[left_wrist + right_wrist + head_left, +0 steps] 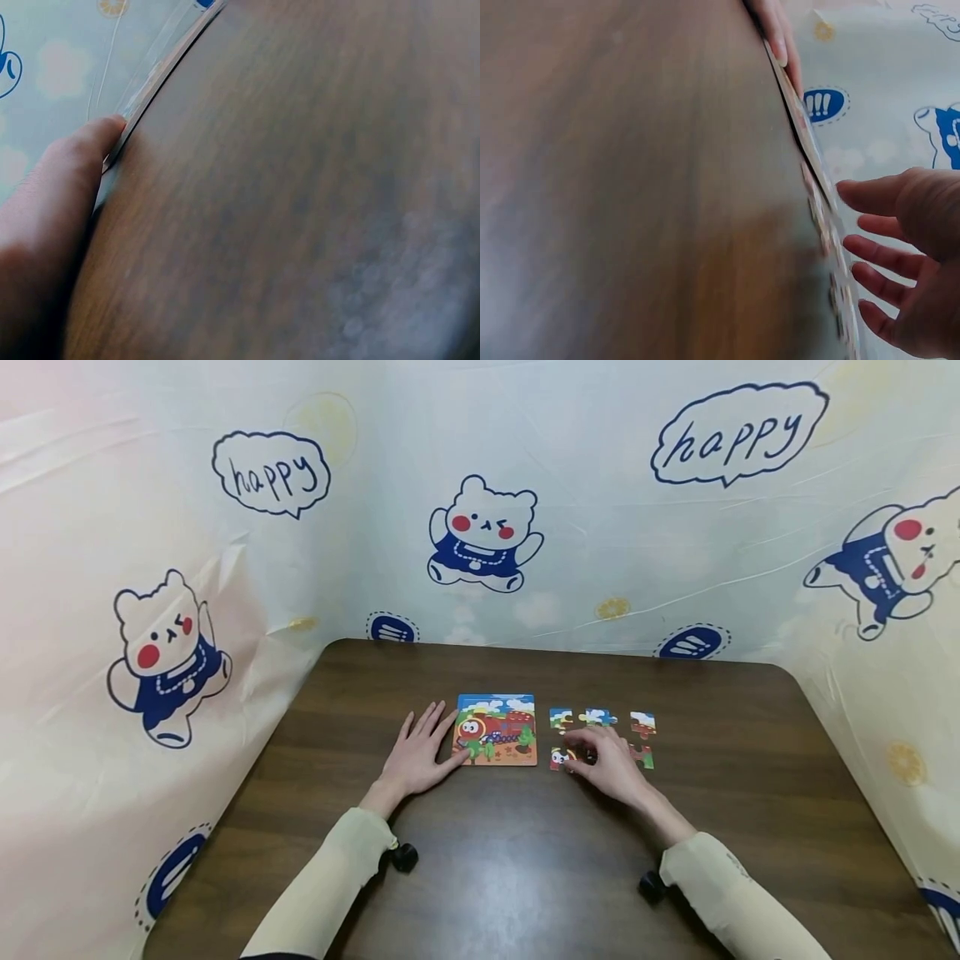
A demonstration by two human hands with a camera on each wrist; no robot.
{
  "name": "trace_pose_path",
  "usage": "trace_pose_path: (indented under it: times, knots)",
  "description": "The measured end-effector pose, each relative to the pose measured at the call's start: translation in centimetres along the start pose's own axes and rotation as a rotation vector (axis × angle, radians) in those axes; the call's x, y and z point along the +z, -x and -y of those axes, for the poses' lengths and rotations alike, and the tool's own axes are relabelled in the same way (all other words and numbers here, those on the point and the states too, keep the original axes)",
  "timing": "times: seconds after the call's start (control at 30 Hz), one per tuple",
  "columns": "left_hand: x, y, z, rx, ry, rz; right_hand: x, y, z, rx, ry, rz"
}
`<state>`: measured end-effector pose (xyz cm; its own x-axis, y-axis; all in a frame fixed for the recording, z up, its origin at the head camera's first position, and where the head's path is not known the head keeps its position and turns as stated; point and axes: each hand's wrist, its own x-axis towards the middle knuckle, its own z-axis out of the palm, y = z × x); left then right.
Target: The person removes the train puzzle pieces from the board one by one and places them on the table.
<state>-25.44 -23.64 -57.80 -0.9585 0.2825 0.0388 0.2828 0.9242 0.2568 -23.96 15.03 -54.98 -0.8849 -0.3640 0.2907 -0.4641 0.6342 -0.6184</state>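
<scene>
My left hand (415,757) lies flat on the table with fingers straight, its thumb on the lower left corner of a colourful picture puzzle board (504,731). The same thumb (90,146) reaches the board's edge in the left wrist view. To the right, my right hand (611,764) hovers over loose jigsaw pieces, fingers bent and spread. A piece with a white eye on red (557,758) lies right by its thumb tip. In the right wrist view the fingertips (870,244) stand apart with nothing between them. The hand partly hides the lower row of pieces.
Other jigsaw pieces lie along the upper row: a left one (560,717), a middle one (598,717) and a right one (642,723). A green and red piece (647,758) shows beyond the right hand. Printed cloth (585,552) surrounds the brown table (487,860).
</scene>
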Motion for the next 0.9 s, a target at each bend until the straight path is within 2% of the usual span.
trace_pose_path:
  times: [0.13, 0.17, 0.27, 0.33, 0.4, 0.53, 0.9]
  knots:
    - [0.0, -0.3, -0.1, 0.01, 0.002, -0.007, 1.4, -1.6, 0.0, -0.032, -0.023, 0.005]
    - [-0.1, -0.3, -0.2, 0.014, 0.003, -0.007, 1.4, -1.9, 1.0, -0.03, -0.027, 0.015]
    - [-0.1, -0.3, -0.3, 0.026, 0.013, -0.007, 2.3, -3.0, 2.1, -0.048, -0.027, 0.033]
    - [-0.1, -0.2, -0.2, 0.019, 0.009, -0.005, 2.4, -3.6, 3.9, -0.031, -0.014, 0.073]
    - [-0.1, 0.0, 0.0, 0.004, 0.001, -0.007, 3.2, -4.1, 4.5, -0.035, 0.021, 0.1]
    - [0.1, 0.5, 0.2, -0.012, -0.001, -0.017, 4.3, -4.5, 4.6, -0.029, 0.081, 0.131]
    - [0.0, 0.1, -0.2, 0.035, 0.034, -0.029, 5.1, -4.7, 4.2, -0.015, 0.082, 0.077]
